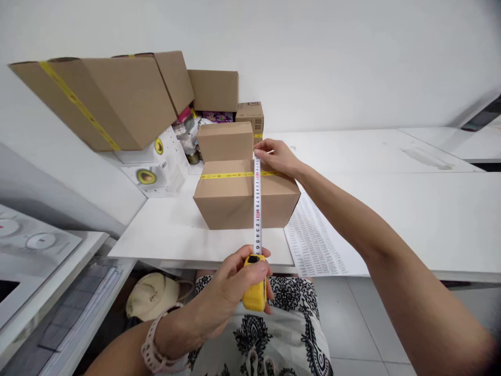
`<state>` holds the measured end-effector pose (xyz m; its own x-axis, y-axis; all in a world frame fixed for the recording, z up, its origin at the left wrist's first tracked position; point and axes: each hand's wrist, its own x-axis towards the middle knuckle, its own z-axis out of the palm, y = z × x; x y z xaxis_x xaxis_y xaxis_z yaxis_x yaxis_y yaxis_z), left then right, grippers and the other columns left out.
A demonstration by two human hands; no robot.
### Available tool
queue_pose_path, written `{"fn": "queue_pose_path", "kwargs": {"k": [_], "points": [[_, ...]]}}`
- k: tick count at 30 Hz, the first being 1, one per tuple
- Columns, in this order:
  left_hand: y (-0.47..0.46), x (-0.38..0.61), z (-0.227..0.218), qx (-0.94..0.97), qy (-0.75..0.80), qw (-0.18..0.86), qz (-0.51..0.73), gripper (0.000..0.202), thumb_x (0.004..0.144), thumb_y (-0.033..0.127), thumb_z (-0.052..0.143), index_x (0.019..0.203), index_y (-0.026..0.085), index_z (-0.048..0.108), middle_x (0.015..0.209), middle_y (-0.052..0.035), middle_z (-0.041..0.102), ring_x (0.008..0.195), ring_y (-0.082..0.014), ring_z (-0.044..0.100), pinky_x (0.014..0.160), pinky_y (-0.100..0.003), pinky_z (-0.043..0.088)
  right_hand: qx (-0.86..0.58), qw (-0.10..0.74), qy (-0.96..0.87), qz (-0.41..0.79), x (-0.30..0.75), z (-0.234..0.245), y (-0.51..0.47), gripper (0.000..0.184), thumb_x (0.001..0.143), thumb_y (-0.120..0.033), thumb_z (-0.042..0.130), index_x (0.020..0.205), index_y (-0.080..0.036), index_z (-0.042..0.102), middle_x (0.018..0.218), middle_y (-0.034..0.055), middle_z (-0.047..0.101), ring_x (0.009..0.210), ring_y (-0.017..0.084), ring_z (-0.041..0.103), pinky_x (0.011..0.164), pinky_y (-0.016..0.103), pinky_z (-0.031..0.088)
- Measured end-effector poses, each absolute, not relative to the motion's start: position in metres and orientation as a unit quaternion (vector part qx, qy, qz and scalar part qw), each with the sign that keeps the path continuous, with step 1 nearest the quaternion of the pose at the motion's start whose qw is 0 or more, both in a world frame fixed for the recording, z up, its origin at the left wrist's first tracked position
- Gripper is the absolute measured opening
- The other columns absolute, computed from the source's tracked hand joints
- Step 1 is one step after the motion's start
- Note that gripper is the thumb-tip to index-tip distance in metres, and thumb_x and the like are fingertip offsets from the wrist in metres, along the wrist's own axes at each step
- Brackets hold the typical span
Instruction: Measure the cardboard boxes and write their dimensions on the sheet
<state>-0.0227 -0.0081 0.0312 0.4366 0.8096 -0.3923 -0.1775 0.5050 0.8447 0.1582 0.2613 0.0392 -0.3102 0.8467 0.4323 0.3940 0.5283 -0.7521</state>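
Observation:
My left hand (238,277) is wrapped round a yellow tape measure (255,292) just off the front edge of the white table. Its white blade (257,209) runs straight out across the top of a closed cardboard box (230,203) sealed with yellow tape. At the far edge of that box, my right hand (276,155) pinches the blade's end between thumb and fingers. Right behind stands a smaller cardboard box (225,142). Sheets of printed paper (313,240) lie to the right of the box, partly under my right forearm.
Large cardboard boxes (113,99) rest on white cartons with avocado pictures (156,172) at the left. More boxes (215,90) and packets stand against the wall. A cream cap (154,296) sits below the table at the left. A dark device (483,114) is at far right.

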Motion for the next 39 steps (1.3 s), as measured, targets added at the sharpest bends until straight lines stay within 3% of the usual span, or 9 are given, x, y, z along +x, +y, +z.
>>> {"fn": "queue_pose_path", "kwargs": {"k": [6,10,14,21,24,29,32,35,39], "points": [[0.001,-0.026,0.015,0.483,0.409,0.739,0.23,0.044,0.081,0.035,0.072,0.119,0.02,0.056,0.096,-0.0026,0.055,0.076,-0.0136,0.053,0.067,-0.03,0.048,-0.337,0.629,-0.647,0.268,0.221,0.066,0.231,0.013,0.081,-0.03,0.077,0.085,-0.021,0.069,0.08,0.0007,0.068,0.082,0.017,0.065,0.079,0.036,0.053],[0.02,-0.009,-0.011,0.551,0.437,0.662,0.26,0.082,0.075,0.035,0.076,0.146,0.021,0.037,0.109,-0.0066,0.057,0.086,-0.0172,0.056,0.075,-0.033,0.049,-0.359,0.641,-0.634,0.243,0.247,0.05,0.163,0.009,0.08,-0.027,0.079,0.083,-0.023,0.071,0.081,0.0005,0.071,0.079,0.017,0.067,0.077,0.037,0.055],[0.041,0.024,-0.036,0.627,0.436,0.557,0.325,0.108,0.072,0.032,0.077,0.158,0.023,0.012,0.114,-0.0085,0.059,0.094,-0.0216,0.06,0.081,-0.038,0.051,-0.408,0.549,-0.689,0.24,0.24,0.002,0.091,0.004,0.083,-0.028,0.077,0.083,-0.026,0.073,0.081,0.0011,0.074,0.075,0.017,0.068,0.07,0.036,0.055],[0.063,0.079,-0.049,0.74,0.432,0.434,0.276,0.099,0.078,0.033,0.07,0.157,0.021,0.012,0.129,-0.0139,0.055,0.103,-0.0258,0.061,0.094,-0.043,0.05,-0.571,0.465,-0.661,0.145,0.296,-0.048,0.096,0.017,0.092,-0.035,0.06,0.086,-0.022,0.067,0.083,0.0043,0.072,0.077,0.018,0.065,0.068,0.034,0.05],[0.081,0.104,-0.059,0.817,0.419,0.339,0.205,0.088,0.081,0.029,0.064,0.155,0.019,0.019,0.132,-0.0151,0.053,0.114,-0.0296,0.058,0.097,-0.044,0.049,-0.726,0.343,-0.588,0.099,0.334,-0.064,0.145,0.019,0.091,-0.037,0.057,0.082,-0.02,0.061,0.083,0.0068,0.071,0.078,0.021,0.064,0.07,0.035,0.045],[0.121,0.151,-0.077,0.884,0.423,0.187,0.062,0.055,0.085,0.023,0.05,0.139,0.016,0.044,0.126,-0.0145,0.057,0.114,-0.032,0.057,0.094,-0.047,0.049,-0.787,0.161,-0.581,0.13,0.349,-0.093,0.211,0.038,0.089,-0.054,0.056,0.104,-0.02,0.058,0.098,0.0112,0.073,0.091,0.029,0.065,0.076,0.038,0.045],[0.14,0.169,-0.083,0.887,0.437,0.145,0.031,0.043,0.086,0.024,0.047,0.128,0.015,0.052,0.12,-0.0148,0.059,0.112,-0.034,0.058,0.092,-0.05,0.048,-0.741,0.121,-0.646,0.135,0.346,-0.103,0.232,0.035,0.084,-0.035,0.065,0.115,-0.02,0.058,0.099,0.0104,0.073,0.094,0.029,0.065,0.08,0.037,0.046],[0.152,0.177,-0.085,0.891,0.434,0.13,0.027,0.035,0.086,0.023,0.048,0.119,0.014,0.057,0.117,-0.015,0.06,0.113,-0.0338,0.057,0.094,-0.049,0.046,-0.68,0.179,-0.674,0.227,0.354,-0.103,0.242,0.034,0.079,-0.016,0.058,0.113,-0.019,0.064,0.086,0.0076,0.073,0.084,0.025,0.066,0.08,0.036,0.049],[0.161,0.178,-0.089,0.9,0.423,0.103,0.037,0.034,0.088,0.027,0.051,0.12,0.017,0.058,0.113,-0.0137,0.062,0.111,-0.0316,0.058,0.098,-0.046,0.044,-0.54,0.443,-0.564,0.441,0.376,-0.098,0.247,0.029,0.083,-0.023,0.057,0.11,-0.016,0.067,0.095,0.0105,0.076,0.089,0.023,0.069,0.088,0.039,0.052]]}}
